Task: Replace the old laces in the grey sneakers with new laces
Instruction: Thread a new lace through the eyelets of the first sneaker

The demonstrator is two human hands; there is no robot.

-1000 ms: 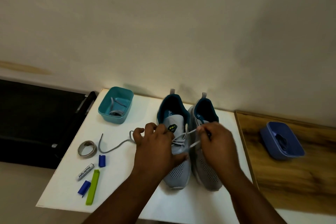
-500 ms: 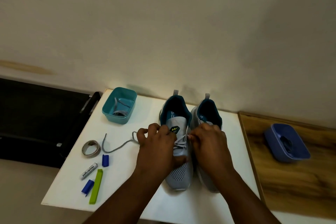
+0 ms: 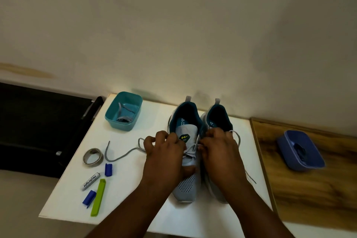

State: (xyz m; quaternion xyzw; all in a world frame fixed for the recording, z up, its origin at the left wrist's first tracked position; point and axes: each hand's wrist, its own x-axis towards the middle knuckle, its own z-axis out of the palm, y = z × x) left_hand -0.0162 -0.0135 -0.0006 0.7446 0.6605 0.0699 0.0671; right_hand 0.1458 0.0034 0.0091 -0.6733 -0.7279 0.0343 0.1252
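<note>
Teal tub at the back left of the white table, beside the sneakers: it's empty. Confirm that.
Not empty. The head view shows the teal tub at the back left of the white table, beside the sneakers, with grey lace lying in it.

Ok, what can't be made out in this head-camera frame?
- Left sneaker eyelets: covered by left hand and right hand.
- Right sneaker front: behind the right hand.
- Blue tub contents: dark, blurred.
- Teal tub contents: too small.
</note>
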